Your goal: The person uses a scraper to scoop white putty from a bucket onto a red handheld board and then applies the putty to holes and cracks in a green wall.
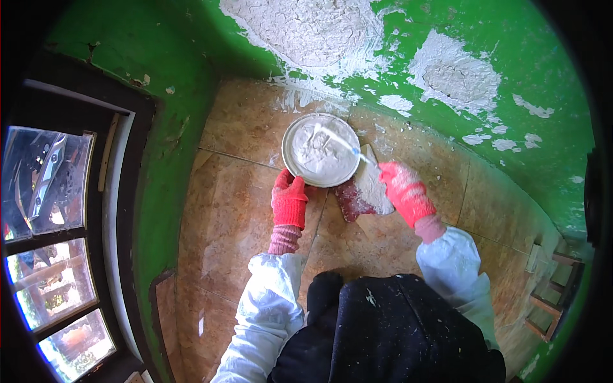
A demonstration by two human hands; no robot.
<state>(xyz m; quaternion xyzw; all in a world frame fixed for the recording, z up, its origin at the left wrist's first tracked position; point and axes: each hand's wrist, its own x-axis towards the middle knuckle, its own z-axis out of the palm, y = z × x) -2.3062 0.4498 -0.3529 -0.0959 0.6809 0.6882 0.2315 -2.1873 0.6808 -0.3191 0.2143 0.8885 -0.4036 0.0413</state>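
A round pale tub (286, 159) of thick, greyish-white paste (313, 156) stands on the tiled floor, close to the green wall. My left hand (289, 199), in a red-coated work glove, is closed on its near rim with the fingers bent at the edge. In my right hand (407, 193), gloved alike, is a slim stick-like tool (365, 157) smeared with white. Its far end reaches into the paste; the tip is bent or blurred, so its exact kind is unclear. Between tub and right hand lies a paste-covered dark red flat piece (350, 203).
White patches (454, 73) of rough filler cover parts of the green wall (530, 57). A dark-framed glazed door (92, 210) is at the left. At the far right, a small wooden frame (555, 297) sits by the wall. Brown tiles (220, 210) form the floor.
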